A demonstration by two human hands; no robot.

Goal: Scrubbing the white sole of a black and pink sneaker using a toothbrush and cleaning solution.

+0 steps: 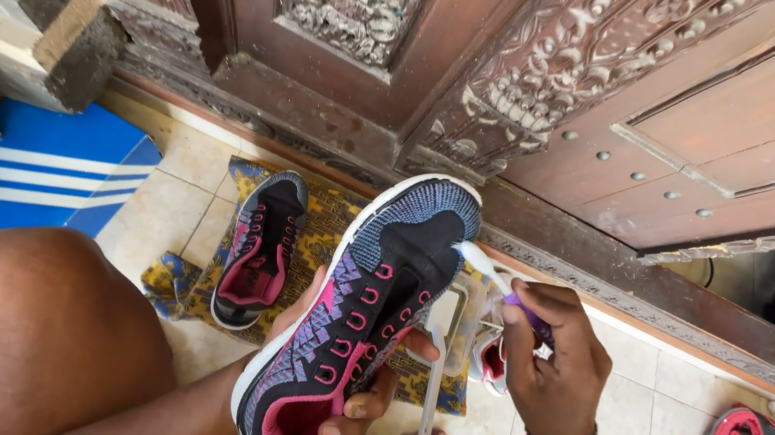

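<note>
Left hand: the left hand [354,385] holds a sneaker [359,315] from below, with the fingers curled round its side and tongue.
Right hand: the right hand [555,357] has its fingers pinched tight on a toothbrush [492,268] with a purple handle.
Where the shoe is: up in the air, between the person's knees, toe pointing at the carved wooden door [548,79].
Brush: its white head touches the side of the toe, right by the white sole.
How far along: the brush is only at the toe, so the rest of the shoe looks left to do (I cannot tell which parts are clean yet).
Other shoe: the matching sneaker [260,250] lies on a yellow patterned cloth [325,229] on the tiled floor, and no one is touching it.
Nearby: a clear tub [458,323] sits just behind the held shoe, and a blue striped mat [51,165] lies off to the left.
</note>
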